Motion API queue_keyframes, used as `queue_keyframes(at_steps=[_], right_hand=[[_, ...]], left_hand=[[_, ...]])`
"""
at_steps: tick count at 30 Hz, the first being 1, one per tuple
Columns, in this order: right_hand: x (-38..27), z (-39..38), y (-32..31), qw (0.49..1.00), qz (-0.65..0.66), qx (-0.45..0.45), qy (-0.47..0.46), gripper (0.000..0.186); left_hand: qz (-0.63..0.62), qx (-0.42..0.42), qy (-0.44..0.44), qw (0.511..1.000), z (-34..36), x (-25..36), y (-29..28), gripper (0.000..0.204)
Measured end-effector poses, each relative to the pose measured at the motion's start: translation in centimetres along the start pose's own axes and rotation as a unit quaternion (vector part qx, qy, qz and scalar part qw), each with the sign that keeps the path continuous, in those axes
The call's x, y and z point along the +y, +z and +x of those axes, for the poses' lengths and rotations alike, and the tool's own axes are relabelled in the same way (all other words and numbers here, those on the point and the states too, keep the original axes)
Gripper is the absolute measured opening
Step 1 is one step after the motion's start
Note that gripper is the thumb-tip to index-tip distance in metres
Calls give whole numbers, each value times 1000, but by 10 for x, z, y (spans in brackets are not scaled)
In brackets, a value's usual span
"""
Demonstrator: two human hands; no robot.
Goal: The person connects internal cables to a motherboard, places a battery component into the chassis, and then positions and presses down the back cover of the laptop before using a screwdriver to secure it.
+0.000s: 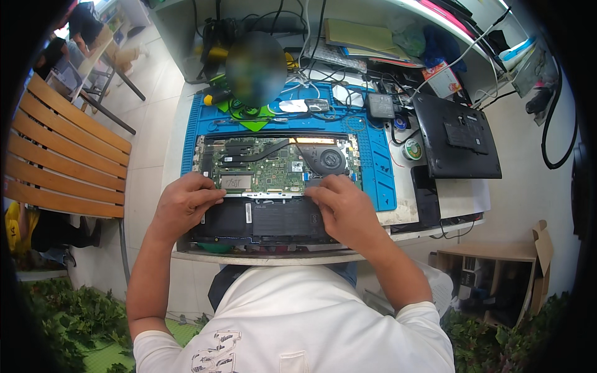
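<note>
An opened laptop lies on a blue silicone mat [378, 186], showing a green circuit board [267, 168], a black fan [329, 161] with heat pipes, and a black battery [280, 219] nearest me. A silver strip [261, 194] runs between board and battery. My left hand [185, 205] pinches this strip near its left end, fingertips together. My right hand [341, 210] has thumb and index finger closed on the strip toward its right, below the fan. Whether the strip is loose or attached, I cannot tell.
A black closed laptop [455, 140], charger [380, 105], solder spool [412, 149] and phone [425, 202] sit right. Tools [217, 98] and cables lie behind. A wooden chair [65, 152] stands left; other people [84, 28] are beyond it. A shelf unit [479, 261] is lower right.
</note>
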State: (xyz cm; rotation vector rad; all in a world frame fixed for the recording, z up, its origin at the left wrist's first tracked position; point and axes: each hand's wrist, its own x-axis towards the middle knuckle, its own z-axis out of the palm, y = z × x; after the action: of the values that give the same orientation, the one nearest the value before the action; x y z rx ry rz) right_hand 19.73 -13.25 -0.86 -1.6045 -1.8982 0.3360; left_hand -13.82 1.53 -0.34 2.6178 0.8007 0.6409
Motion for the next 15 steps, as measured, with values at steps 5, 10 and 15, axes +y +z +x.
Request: queue_keyframes(at_steps=[5,10,15], right_hand=[[-1,-2,2,998,-39,-27,-35,30],[-3,0,2,997,-56,-33,-49,28],[-5,2,4,990,-104,-43,-81,26]], left_hand=[[5,-1,6,1000,4,2,-1,24],[14,-16,-1,1000,4,1,-3,24],[28,-42,-8,999,5,4,-7,29]])
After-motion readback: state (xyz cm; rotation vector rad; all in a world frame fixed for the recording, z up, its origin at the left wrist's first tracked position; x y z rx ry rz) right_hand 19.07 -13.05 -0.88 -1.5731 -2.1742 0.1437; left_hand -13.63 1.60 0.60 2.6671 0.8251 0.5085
